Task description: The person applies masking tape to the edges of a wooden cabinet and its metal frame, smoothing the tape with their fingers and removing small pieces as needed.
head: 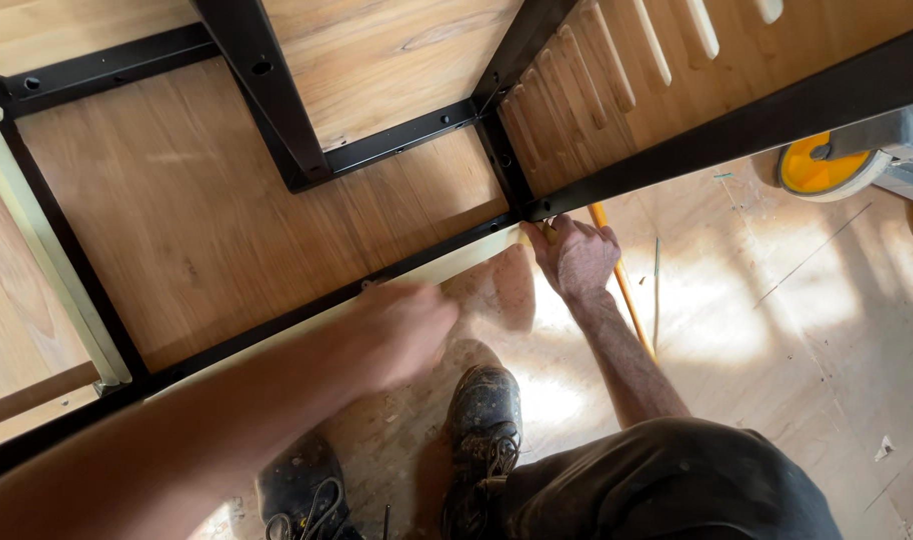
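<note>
1. Head view: right hand [577, 255] closed on a yellow-handled tool [625, 290] at the black frame [677, 140] corner; handle runs back toward the person.
2. Left hand [402, 330] blurred at the frame's near rail; grip cannot be told.

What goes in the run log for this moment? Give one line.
left hand: blurred, at black frame edge | right hand: gripping yellow tool by frame corner | boots on plywood floor

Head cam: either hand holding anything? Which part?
Right hand grips the upper end of a long thin yellow-orange stick, beside the black metal frame. Left hand is motion-blurred by the frame's lower bar; a hold cannot be told.
</note>
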